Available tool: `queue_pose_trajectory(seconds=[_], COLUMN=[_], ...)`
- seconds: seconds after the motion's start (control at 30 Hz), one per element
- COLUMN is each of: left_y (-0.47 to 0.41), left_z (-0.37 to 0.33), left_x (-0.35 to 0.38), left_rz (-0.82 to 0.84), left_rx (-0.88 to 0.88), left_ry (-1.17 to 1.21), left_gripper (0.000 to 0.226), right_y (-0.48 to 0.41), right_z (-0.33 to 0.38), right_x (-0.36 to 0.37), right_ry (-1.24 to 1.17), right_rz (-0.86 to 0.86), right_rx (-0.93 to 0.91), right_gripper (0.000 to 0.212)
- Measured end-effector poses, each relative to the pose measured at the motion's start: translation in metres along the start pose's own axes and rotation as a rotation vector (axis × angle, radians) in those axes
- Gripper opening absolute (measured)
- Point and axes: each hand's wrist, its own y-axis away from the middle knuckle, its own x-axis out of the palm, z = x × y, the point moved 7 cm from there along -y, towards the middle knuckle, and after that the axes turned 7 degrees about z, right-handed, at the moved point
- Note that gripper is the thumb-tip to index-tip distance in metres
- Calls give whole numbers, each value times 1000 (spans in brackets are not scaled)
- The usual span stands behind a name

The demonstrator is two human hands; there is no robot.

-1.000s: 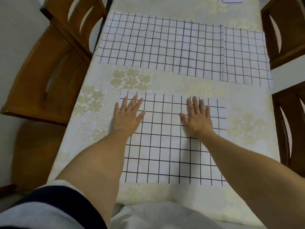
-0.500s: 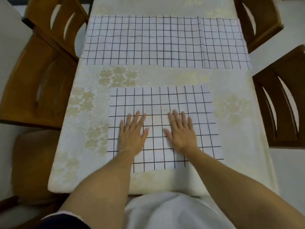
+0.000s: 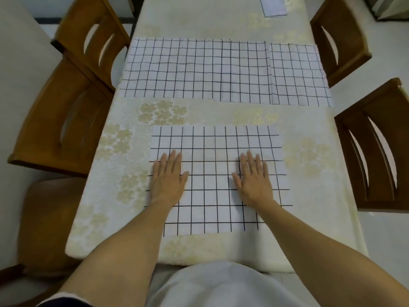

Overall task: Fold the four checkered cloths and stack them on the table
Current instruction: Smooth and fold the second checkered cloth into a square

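Observation:
A white cloth with a black grid (image 3: 212,151) lies flat on the near half of the table. My left hand (image 3: 169,179) rests flat on its left part, fingers straight and together. My right hand (image 3: 253,178) lies flat on its right part, palm down. Farther back, a wide checkered cloth (image 3: 194,67) is spread across the table, overlapping a smaller checkered cloth (image 3: 298,74) at the right. Both far cloths are slightly wrinkled.
The table (image 3: 124,134) wears a cream cloth with pale gold flowers. Wooden chairs stand at the left (image 3: 59,120) and right (image 3: 371,156). A pale folded item (image 3: 273,5) lies at the far end. My white top fills the bottom edge.
Both hands have slid apart over the near cloth, from its middle toward its left and right sides, staying flat. The view has shifted slightly.

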Motion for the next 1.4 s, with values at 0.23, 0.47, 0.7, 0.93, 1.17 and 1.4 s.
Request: queue_pose_trajectory(seconds=[0.23,0.47,0.7,0.93,1.17,1.4], left_y=[-70,-98,-89,-9,5,2], left_z=[-73,-13,-7,-79,-60,-61], left_x=[-23,-14,-35,-8,35,33], left_rz=[14,53,109,-61,8,71], left_rx=[104,22,-48,136,109,119], left_ry=[-33,19,-55,5,-39,-7], left_gripper=[63,69,69,66,63,72], right_y=[-75,-94,-96,-21,17,15], right_z=[68,-25,-50,64,36,-78], right_x=[-19,-30,-39,-16,40,-4], right_ry=[-2,78,107,92,110,-103], right_rz=[62,47,121,-67,94,-74], right_rx=[-199,3,41,-184,-94,397], right_gripper=[65,65,67,65,68,87])
